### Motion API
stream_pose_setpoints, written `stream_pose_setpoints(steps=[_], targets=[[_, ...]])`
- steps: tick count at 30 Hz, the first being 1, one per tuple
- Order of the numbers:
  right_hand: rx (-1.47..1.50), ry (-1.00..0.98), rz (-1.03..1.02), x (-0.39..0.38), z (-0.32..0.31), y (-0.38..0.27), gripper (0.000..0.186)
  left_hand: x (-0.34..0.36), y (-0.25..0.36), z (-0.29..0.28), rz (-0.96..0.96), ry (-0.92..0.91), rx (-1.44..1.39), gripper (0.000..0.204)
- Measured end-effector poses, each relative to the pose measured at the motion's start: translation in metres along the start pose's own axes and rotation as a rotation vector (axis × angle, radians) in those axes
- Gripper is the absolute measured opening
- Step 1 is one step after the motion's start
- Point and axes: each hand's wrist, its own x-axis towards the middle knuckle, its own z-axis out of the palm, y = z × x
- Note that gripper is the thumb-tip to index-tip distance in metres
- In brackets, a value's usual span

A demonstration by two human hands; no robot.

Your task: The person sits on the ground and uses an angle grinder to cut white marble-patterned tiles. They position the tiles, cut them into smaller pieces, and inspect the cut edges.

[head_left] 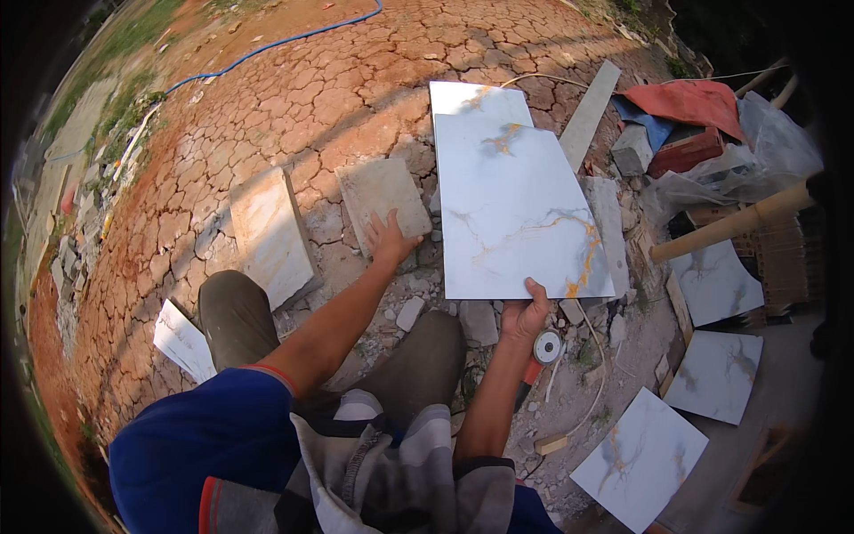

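Observation:
My left hand (389, 238) has its fingers spread on a pale stone block (372, 185). My right hand (525, 310) grips the near edge of a white tile with grey and gold veining (520, 227), thumb on top, fingers hidden beneath. Another tile (471, 98) shows behind it, overlapped by the held one. Just below my right hand an angle grinder (538, 360) with an orange body lies on the rubble. A larger beige block (267, 231) lies left of my left hand.
Veined tiles (640, 454) lie at right near a wooden pole (721, 227), red sheeting (685, 107) and plastic (769, 160). A grey plank (587, 116) lies behind. More tiles (178, 343) are by my left knee. A blue hose (267, 49) crosses cracked earth.

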Motion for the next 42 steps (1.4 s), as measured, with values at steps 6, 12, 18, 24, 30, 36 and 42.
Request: stream_pose_setpoints(steps=[6,12,18,24,30,36,42], targets=[[0.046,-0.010,0.019,0.118,0.040,0.025,0.060,0.055,-0.046,0.005,-0.207,-0.354,0.364,0.144],[0.005,-0.011,0.043,0.209,0.068,0.064,0.053,0.051,-0.047,0.024,-0.299,-0.441,0.425,0.143],[-0.061,-0.017,0.056,0.284,0.095,0.098,0.049,0.058,-0.037,0.012,-0.351,-0.516,0.433,0.142],[-0.098,-0.037,0.031,0.320,0.093,0.119,0.051,0.057,-0.034,0.013,-0.376,-0.551,0.478,0.140],[-0.056,0.027,0.095,0.330,0.070,0.138,0.049,0.057,-0.033,0.009,-0.394,-0.580,0.457,0.139],[-0.196,0.241,0.216,0.326,0.026,0.154,0.051,0.049,-0.035,0.009,-0.338,-0.534,0.478,0.138],[-0.401,0.322,0.286,0.316,-0.008,0.156,0.045,0.047,-0.034,0.002,-0.316,-0.542,0.424,0.135]])
